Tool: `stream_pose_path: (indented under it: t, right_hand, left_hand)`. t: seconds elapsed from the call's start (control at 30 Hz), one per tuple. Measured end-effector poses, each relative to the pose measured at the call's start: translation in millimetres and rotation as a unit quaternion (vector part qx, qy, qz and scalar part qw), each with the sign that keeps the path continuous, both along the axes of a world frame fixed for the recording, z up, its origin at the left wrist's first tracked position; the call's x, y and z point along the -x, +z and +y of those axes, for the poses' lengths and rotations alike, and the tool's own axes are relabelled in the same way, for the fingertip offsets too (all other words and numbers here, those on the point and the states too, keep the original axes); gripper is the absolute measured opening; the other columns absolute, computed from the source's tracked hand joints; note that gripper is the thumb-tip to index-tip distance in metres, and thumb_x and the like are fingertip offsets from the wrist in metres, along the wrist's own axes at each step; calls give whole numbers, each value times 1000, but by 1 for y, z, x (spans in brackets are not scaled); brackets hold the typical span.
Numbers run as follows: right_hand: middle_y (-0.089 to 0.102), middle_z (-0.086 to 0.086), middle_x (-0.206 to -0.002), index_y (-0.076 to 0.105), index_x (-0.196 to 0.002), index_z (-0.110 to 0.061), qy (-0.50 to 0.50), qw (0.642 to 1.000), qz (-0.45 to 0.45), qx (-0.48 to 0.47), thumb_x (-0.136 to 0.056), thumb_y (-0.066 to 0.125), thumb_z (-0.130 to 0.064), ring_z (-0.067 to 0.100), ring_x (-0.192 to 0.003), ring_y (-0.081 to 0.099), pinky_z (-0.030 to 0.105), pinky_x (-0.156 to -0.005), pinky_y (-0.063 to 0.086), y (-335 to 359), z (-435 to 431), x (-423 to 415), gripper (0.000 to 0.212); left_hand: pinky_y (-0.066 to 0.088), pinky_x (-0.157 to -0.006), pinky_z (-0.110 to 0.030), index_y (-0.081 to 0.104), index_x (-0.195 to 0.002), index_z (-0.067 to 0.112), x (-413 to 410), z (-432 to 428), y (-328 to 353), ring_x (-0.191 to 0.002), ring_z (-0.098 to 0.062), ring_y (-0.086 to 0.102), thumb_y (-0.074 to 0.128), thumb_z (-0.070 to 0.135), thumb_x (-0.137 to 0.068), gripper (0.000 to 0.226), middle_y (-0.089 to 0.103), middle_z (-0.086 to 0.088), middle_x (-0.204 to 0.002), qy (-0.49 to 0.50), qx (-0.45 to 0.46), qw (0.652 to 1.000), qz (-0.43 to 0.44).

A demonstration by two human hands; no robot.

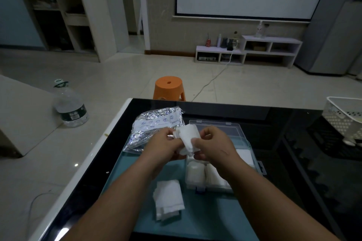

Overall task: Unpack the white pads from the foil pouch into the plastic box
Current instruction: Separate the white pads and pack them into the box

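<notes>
**Two hands hold one white pad by the box**

The big black shiny surface (284, 162) runs off the bottom and right of the picture, so its full shape cannot be seen. A blue-green mat (203, 215) lies on it, and both arms cover a lot of the mat. On the far right a white basket (340, 115) with holes is cut off by the edge. On the floor behind are an orange stool (169, 88), partly hidden by the surface, and a clear water bottle (70, 107).

The foil pouch (154, 125) lies crinkled at the back left of the mat. Its near end is hidden behind the left hand, so its opening cannot be seen. The print on it is too small to read.

The plastic box (188, 178) sits on the right part of the mat with its clear lid (225, 126) open and lying flat behind it. The right arm covers the middle of the box. Some pads in the box (195, 172) show through its see-through wall, but they are blurry and cannot be counted.

A small pile of pads (168, 197) lies on the mat between the arms, just left of the box.

The left hand (162, 146) and the right hand (215, 146) are close together. Both have curled fingers and pinch the same white pad (188, 139), one on each side. The pad is crumpled and held up off the mat, between the pouch and the box. Its lower part is tucked behind the thumbs.
</notes>
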State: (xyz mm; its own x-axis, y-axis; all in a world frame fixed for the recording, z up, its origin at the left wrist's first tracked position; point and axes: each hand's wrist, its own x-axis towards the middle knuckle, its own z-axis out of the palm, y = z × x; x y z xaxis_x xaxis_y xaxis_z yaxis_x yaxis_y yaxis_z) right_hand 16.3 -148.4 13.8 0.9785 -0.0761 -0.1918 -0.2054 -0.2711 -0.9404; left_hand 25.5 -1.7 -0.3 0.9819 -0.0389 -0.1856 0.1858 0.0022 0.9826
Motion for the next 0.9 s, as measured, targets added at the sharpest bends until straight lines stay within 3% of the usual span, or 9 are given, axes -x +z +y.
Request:
stream_pose_path:
  t: [0.13,0.3,0.5,0.9]
  right_hand:
    - [65,13,-99,57,-95,-8,-18,999,9,-37,-86,69,-9,27,-81,71,35,-69,63,0,-1,0,15]
    - [67,13,-91,60,-96,-1,-55,997,-5,-59,-85,70,-4,23,-76,70,19,-52,54,1,-2,-1,14]
    - [66,21,-98,59,-86,-1,-116,975,-16,-188,-86,68,0,33,-88,71,40,-76,62,1,-5,-3,9]
    - [68,4,-84,62,-84,-16,-120,987,-106,-18,-85,71,-19,22,-80,66,43,-74,60,-11,2,-1,9]
  left_hand:
    - [61,-68,-36,57,-110,5,0,0,-1,-87,-29,69,66,-5,-82,31,68,-18,-102,10,-3,1000,-12]
    - [61,-69,-38,54,-108,7,-2,2,-5,-91,-31,69,67,-1,-84,29,67,-17,-104,40,3,999,-18]
    - [60,-67,-39,53,-104,9,-3,1,-4,-92,-34,68,60,-7,-81,29,64,-19,-107,44,3,999,-1]
    - [60,-72,-43,49,-113,2,0,-1,1,-93,-38,69,58,-10,-82,35,65,-24,-106,10,46,998,37]
